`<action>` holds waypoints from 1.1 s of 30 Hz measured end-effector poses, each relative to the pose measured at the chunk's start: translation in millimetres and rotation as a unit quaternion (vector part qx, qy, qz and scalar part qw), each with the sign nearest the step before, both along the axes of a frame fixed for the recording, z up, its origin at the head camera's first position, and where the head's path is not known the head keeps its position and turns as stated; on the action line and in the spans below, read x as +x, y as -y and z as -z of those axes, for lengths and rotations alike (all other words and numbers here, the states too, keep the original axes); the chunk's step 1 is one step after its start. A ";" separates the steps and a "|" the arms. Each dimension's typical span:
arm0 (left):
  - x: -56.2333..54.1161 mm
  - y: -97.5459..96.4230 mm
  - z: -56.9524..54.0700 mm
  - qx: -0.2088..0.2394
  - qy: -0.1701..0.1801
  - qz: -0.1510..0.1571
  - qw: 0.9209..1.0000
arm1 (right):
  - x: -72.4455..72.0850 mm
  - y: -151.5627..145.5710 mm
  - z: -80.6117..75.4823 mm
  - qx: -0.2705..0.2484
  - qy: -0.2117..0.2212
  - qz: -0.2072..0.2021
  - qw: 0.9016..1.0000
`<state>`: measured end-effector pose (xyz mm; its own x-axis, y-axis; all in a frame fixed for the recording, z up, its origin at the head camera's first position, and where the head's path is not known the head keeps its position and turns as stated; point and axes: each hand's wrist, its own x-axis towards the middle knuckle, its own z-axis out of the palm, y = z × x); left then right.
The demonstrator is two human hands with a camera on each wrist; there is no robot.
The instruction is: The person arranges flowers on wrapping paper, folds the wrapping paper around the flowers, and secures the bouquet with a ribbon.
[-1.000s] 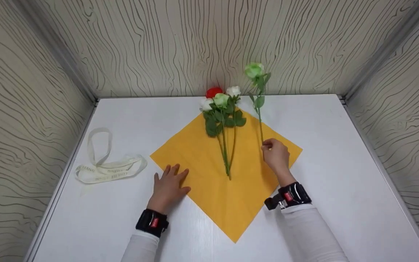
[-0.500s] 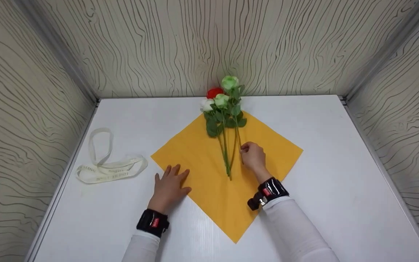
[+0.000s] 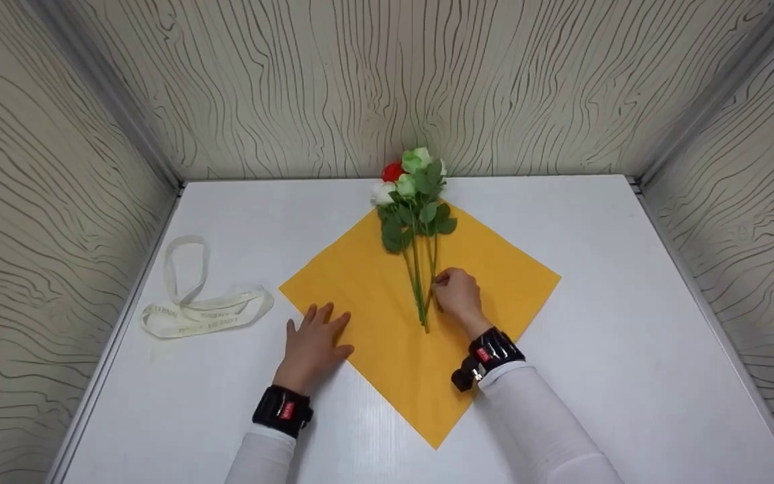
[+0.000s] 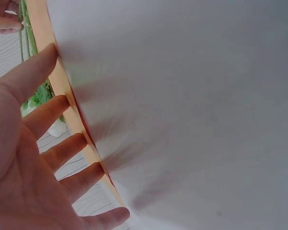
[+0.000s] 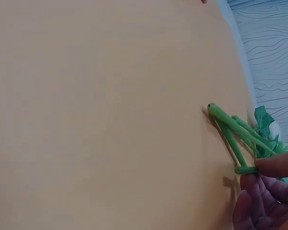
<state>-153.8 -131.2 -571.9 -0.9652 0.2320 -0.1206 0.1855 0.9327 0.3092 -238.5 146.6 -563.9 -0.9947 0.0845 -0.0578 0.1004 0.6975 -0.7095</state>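
My right hand (image 3: 457,296) pinches the lower stem of a light green rose (image 3: 415,160) between thumb and fingers. That rose lies over a small bunch with a red rose (image 3: 392,173), a white rose (image 3: 382,193) and another green rose (image 3: 406,185). In the right wrist view the stem end (image 5: 245,170) pokes out of the fingertips beside the other stems (image 5: 225,120). Under the bunch is a yellow square wrapping sheet (image 3: 373,289), turned cornerwise. With fingers spread, my left hand (image 3: 313,346) rests on the sheet's left edge; its fingertips (image 4: 62,100) touch that edge in the left wrist view.
A cream ribbon (image 3: 205,316) with printed lettering lies loosely looped on the white table (image 3: 629,302), left of the sheet. Wood-patterned panels (image 3: 333,87) wall the table at the back and on both sides. The flower heads reach the table's back edge.
My right hand has brought the green rose leftward from the sheet's right side and lowered it onto the bunch. The left hand has stayed in place.
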 end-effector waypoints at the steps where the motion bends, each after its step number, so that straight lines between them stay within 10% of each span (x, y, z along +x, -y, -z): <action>1: 0.0 -0.1 0.1 0.000 0.000 0.000 1.000 | 0.3 0.7 0.4 -0.005 0.001 -0.001 1.000; 25: 0.4 -0.6 0.7 0.004 -0.006 -0.007 1.000 | 4.6 0.5 4.2 -0.029 0.026 -0.042 0.998; 33: 0.2 1.0 -0.3 0.007 -0.009 -0.007 1.000 | 14.0 -31.3 -0.4 0.050 0.006 -0.118 0.992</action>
<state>-153.5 -132.1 -571.6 -0.9701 0.2207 -0.1007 0.1786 0.9307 0.3193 -224.5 177.9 -563.5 -0.9868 -0.1449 -0.0722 -0.0666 0.7697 -0.6349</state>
